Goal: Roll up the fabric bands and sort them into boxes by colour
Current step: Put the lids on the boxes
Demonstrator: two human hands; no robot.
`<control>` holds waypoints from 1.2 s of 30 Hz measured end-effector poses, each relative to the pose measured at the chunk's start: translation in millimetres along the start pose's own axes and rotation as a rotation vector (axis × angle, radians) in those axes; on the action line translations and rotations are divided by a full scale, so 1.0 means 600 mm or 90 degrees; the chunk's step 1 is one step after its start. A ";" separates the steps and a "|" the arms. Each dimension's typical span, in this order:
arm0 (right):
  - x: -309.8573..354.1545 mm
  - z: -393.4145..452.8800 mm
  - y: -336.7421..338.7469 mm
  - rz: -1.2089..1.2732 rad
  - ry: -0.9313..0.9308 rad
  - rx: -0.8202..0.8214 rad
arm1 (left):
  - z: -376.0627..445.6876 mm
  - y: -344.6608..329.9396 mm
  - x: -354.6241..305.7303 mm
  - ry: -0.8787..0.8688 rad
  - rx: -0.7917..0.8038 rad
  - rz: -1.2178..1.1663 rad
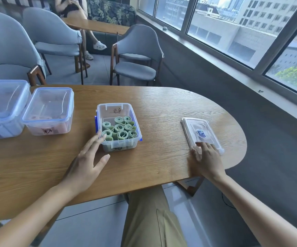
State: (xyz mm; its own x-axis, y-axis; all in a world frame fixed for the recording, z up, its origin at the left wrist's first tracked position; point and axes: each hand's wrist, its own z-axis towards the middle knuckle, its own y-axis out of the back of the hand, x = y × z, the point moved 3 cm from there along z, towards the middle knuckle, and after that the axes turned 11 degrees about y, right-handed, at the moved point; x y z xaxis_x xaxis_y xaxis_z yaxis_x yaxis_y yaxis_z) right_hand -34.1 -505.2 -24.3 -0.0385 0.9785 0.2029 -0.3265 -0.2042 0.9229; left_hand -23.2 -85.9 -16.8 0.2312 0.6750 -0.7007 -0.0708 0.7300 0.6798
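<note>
Your right hand (205, 157) has its fingers (198, 146) curled over the near short edge of the clear flat plastic lid (200, 133), starting a pinch; thumb side is hidden, so how firm the grip is I can't tell. The lid lies flat on the oval wood-grain worktop (162, 107), well apart from its box. It looks light, stiff and slick; take it by the rim lip, not the flat face.

Your left hand (88, 157) is released, fingers straight and spread, tips touching the near-left corner of the clear open plastic box (119, 145). Inside it, the rolled green fabric bands (120, 130) stand on end, packed close. They are soft and springy and could unroll if jostled, so steady the box by its wall.

Both forearms reach forward from the near edge, the right angled outward, the left angled in toward the box.

Far left: two lidded clear boxes (48, 111), side by side, the nearer one holding pinkish rolls.
</note>
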 end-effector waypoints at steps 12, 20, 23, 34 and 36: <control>-0.046 0.056 0.011 0.006 -0.263 0.228 | 0.012 0.026 0.132 0.114 0.037 0.286; -0.046 0.070 0.001 0.025 -0.310 0.346 | 0.008 0.026 0.126 0.135 0.028 0.310; -0.042 0.071 0.003 0.010 -0.317 0.333 | 0.007 0.025 0.126 0.133 0.025 0.311; 0.065 0.077 -0.005 0.061 -0.222 0.132 | 0.007 0.024 0.126 0.137 0.017 0.304; 0.114 0.087 -0.001 0.089 -0.187 0.115 | 0.007 0.024 0.127 0.143 0.014 0.291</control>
State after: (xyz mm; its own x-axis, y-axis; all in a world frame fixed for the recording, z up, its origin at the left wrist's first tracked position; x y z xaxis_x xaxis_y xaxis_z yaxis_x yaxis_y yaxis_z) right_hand 12.9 -439.7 6.1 0.2107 0.8956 0.3919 -0.1647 -0.3627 0.9173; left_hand -2.7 -24.3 -59.6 -0.0337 0.9332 -0.3577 -0.0950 0.3533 0.9307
